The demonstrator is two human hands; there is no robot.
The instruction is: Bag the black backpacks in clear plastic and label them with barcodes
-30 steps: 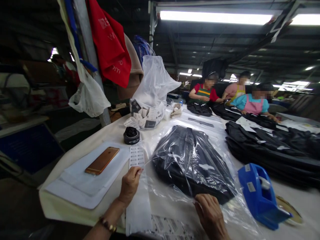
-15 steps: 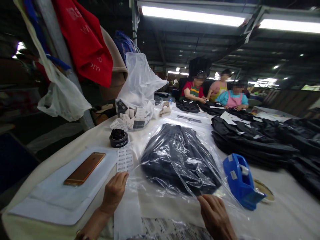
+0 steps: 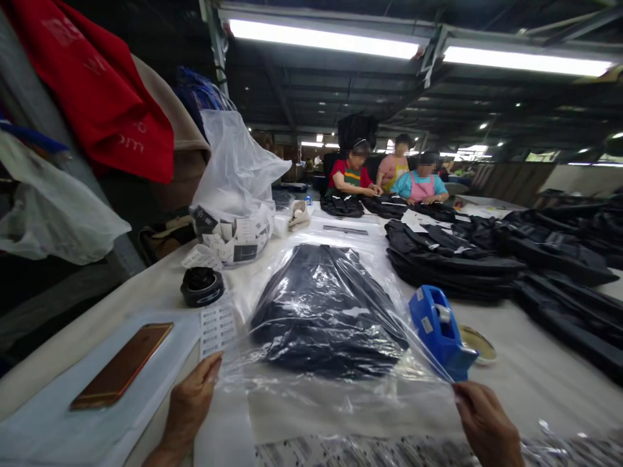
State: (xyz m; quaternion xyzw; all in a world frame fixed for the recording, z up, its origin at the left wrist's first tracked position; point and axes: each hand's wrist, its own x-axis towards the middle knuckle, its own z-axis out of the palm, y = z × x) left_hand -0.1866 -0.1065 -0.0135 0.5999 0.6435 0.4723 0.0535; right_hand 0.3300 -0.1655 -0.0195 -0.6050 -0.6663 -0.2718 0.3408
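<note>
Well, at lower left a phone (image 3: pixel 122 365) lies on pale sheets (image 3: pixel 43 425); beside it, your left hand's (image 3: pixel 189 399) fingers pinch a clear plastic bag (image 3: pixel 311 394) by its near edge. Inside, mid-frame, sits a black item (image 3: pixel 321 318). Past the blue tape dispenser (image 3: pixel 445 344), lower right, your right hand's (image 3: pixel 487 418) fingers grip the opposite corner.

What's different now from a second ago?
The right hand moved right, closer to the blue tape dispenser, stretching the edge of the clear bag away from the left hand. The view swung right too. Both hands kept hold; the phone stayed put.
</note>
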